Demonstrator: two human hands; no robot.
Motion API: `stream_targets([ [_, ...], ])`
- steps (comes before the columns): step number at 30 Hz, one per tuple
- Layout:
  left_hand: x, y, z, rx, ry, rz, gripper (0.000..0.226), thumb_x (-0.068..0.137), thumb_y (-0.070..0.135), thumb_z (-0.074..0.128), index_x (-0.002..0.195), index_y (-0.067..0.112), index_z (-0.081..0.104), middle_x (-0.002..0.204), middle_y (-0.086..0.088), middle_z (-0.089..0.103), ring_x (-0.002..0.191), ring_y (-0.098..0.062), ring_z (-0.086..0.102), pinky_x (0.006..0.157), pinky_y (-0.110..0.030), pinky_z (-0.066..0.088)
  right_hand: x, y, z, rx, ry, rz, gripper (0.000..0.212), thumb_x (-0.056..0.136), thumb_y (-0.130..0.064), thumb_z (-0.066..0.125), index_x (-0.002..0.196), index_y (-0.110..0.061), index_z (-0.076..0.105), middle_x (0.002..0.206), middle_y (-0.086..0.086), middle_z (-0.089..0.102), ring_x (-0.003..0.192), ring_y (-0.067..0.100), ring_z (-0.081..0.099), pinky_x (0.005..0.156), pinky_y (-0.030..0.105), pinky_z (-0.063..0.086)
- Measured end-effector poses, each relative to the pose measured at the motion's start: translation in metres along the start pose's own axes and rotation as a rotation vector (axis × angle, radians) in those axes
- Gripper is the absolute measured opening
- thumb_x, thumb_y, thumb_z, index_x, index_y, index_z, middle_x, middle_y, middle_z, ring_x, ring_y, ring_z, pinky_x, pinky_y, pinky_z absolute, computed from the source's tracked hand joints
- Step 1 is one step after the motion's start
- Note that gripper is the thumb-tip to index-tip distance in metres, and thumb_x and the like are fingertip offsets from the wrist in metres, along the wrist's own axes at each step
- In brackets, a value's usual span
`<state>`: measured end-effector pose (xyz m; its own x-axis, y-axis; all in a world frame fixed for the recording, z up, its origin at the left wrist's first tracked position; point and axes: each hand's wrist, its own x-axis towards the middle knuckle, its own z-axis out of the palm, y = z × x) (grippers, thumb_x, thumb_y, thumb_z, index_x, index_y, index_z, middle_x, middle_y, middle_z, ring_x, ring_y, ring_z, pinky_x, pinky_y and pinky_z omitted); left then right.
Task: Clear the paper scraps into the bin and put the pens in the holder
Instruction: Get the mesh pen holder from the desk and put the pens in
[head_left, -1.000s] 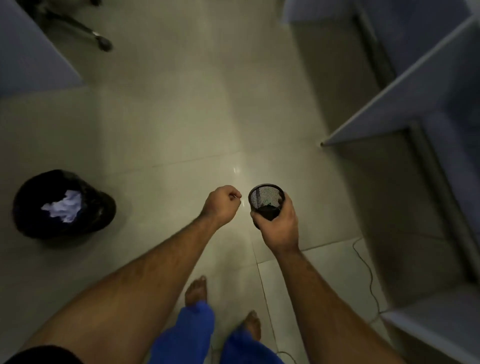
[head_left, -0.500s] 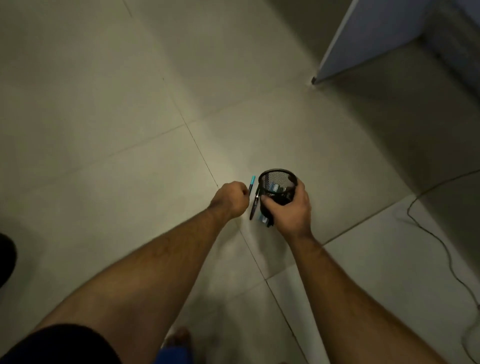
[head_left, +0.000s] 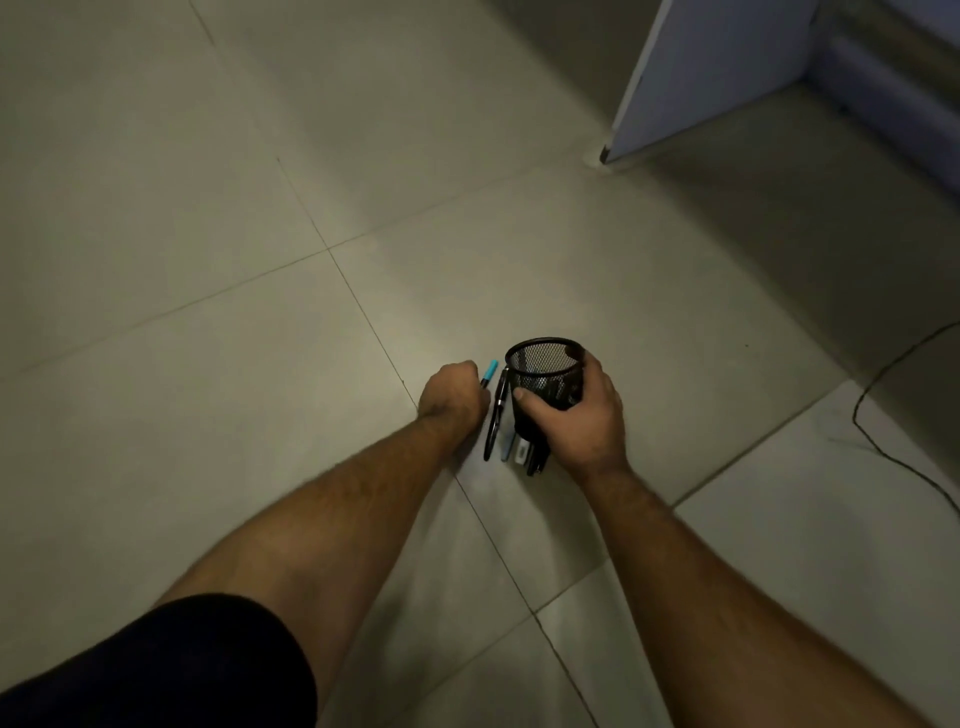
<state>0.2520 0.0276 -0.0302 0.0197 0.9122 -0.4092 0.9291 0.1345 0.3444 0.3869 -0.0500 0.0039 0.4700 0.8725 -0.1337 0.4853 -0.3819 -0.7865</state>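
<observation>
Holder (head_left: 545, 370) black mesh, round, gripped upright

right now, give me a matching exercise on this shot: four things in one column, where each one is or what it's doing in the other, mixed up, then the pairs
Things
1. left hand
2. right hand
3. mesh holder
4. black cable

Places or states
A. trails across the floor at the far right
B. gripped from the side, open mouth up
C. fingers curled round a blue-tipped pen
D. wrapped round the black mesh cup

Pairs: 1-C, 2-D, 3-B, 4-A
</observation>
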Motion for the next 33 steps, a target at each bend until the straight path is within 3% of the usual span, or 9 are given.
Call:
stream_targets([
  [4,-0.004,-0.017,-0.017,-0.092,0.048,-0.094,0.028,0.082,0.037,0.066,0.099,0.015,0.067,0.099,-0.009,0.069,0.092,-0.03,0.066,0.072,-0.032,0.05,-0.004,-0.012,-0.002,-0.002,-0.002,0.019,0.087,0.055,-0.063,0.075,0.132,-0.031,0.053,0.124,-0.005,0.062,0.118,0.02,0.057,0.102,0.041,0.05],
  [7,-0.001,-0.023,-0.031,-0.511,0.134,-0.172,0.019,0.071,0.033,0.073,0.078,0.016,0.071,0.082,-0.006,0.073,0.077,-0.025,0.068,0.066,-0.027,0.051,-0.009,-0.017,0.005,-0.049,0.006,0.034,0.09,0.058,-0.054,0.081,0.137,-0.024,0.05,0.128,0.002,0.06,0.121,0.025,0.054,0.105,0.039,0.047],
  [9,-0.004,-0.014,-0.05,-0.821,0.169,-0.172,0.012,0.07,0.024,0.073,0.069,0.015,0.066,0.073,-0.008,0.07,0.069,-0.026,0.067,0.064,-0.034,0.058,-0.013,-0.022,0.007,-0.091,0.033,0.048,0.091,0.06,-0.047,0.085,0.139,-0.02,0.049,0.13,0.007,0.059,0.122,0.028,0.052,0.105,0.038,0.045],
  [13,-0.012,0.005,-0.081,-1.135,0.214,-0.076,0.006,0.082,0.006,0.064,0.08,0.002,0.06,0.069,-0.01,0.061,0.059,-0.02,0.06,0.063,-0.035,0.059,-0.011,-0.025,0.007,-0.166,0.035,0.043,0.094,0.06,-0.045,0.086,0.14,-0.017,0.046,0.131,0.01,0.057,0.122,0.03,0.051,0.102,0.039,0.043],
  [22,-0.019,0.026,-0.074,-1.114,0.202,0.067,0.005,0.081,0.003,0.063,0.085,-0.001,0.062,0.078,-0.018,0.062,0.066,-0.023,0.063,0.067,-0.035,0.061,-0.005,-0.014,-0.003,-0.202,0.03,0.059,0.088,0.061,-0.037,0.085,0.138,-0.017,0.046,0.129,0.009,0.059,0.119,0.031,0.054,0.099,0.041,0.046],
  [27,-0.025,0.039,-0.06,-1.028,0.01,0.148,0.004,0.08,0.004,0.073,0.081,0.001,0.069,0.07,-0.003,0.063,0.06,-0.001,0.058,0.061,-0.015,0.048,-0.011,-0.01,-0.002,-0.131,0.094,0.028,0.083,0.057,-0.045,0.082,0.131,-0.023,0.05,0.123,0.002,0.063,0.113,0.026,0.057,0.096,0.042,0.049],
  [30,-0.028,0.037,-0.052,-0.935,-0.084,0.165,0.013,0.077,0.006,0.077,0.089,0.004,0.072,0.074,0.0,0.063,0.067,-0.006,0.057,0.066,-0.018,0.048,-0.012,-0.007,-0.006,-0.098,0.153,0.014,0.087,0.056,-0.048,0.08,0.133,-0.021,0.05,0.125,0.002,0.062,0.114,0.027,0.058,0.098,0.041,0.048],
  [33,-0.025,0.031,-0.055,-1.088,-0.085,0.062,0.018,0.082,0.002,0.067,0.099,0.002,0.073,0.077,0.002,0.065,0.064,-0.001,0.055,0.063,-0.017,0.044,-0.01,-0.003,-0.012,-0.087,0.125,0.025,0.089,0.058,-0.049,0.081,0.136,-0.023,0.047,0.13,0.0,0.059,0.118,0.024,0.055,0.101,0.043,0.048],
])
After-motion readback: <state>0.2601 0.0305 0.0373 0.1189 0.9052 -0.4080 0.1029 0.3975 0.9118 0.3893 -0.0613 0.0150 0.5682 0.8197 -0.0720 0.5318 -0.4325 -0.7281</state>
